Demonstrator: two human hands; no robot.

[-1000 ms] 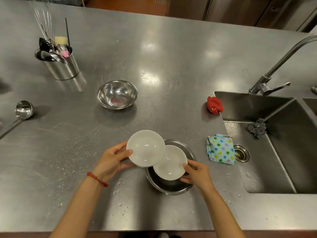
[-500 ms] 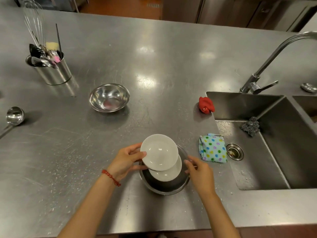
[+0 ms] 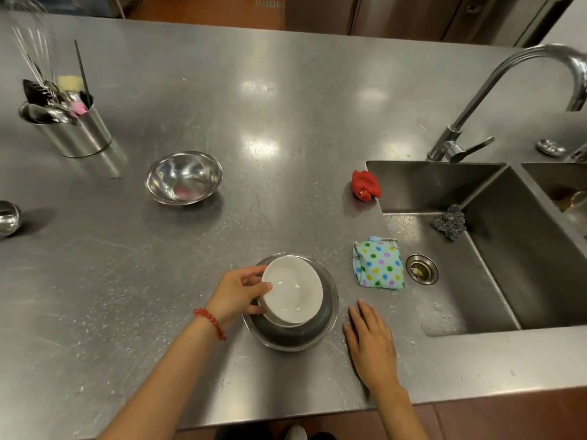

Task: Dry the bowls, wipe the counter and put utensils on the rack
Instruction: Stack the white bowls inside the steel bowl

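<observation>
Nearest the counter's front edge, the right hand [image 3: 371,344] lies flat on the wet stainless steel counter [image 3: 286,122], fingers straight and together, holding nothing. Just to its left, the left hand [image 3: 239,295], a red bead bracelet [image 3: 210,322] on its wrist, grips the rim of a white ceramic bowl [image 3: 293,292], thumb inside and fingers under the rim. That bowl sits tilted on a second white one, both inside a large steel mixing bowl [image 3: 295,335]. Beyond the right hand, a folded polka-dot cloth [image 3: 379,263] lies at the sink [image 3: 476,249] edge; farther on sit a crumpled red cloth [image 3: 365,185] and a steel scourer [image 3: 449,220]. Beyond the left hand stands an empty round steel bowl [image 3: 184,177], and farthest left a steel utensil canister [image 3: 73,125].
</observation>
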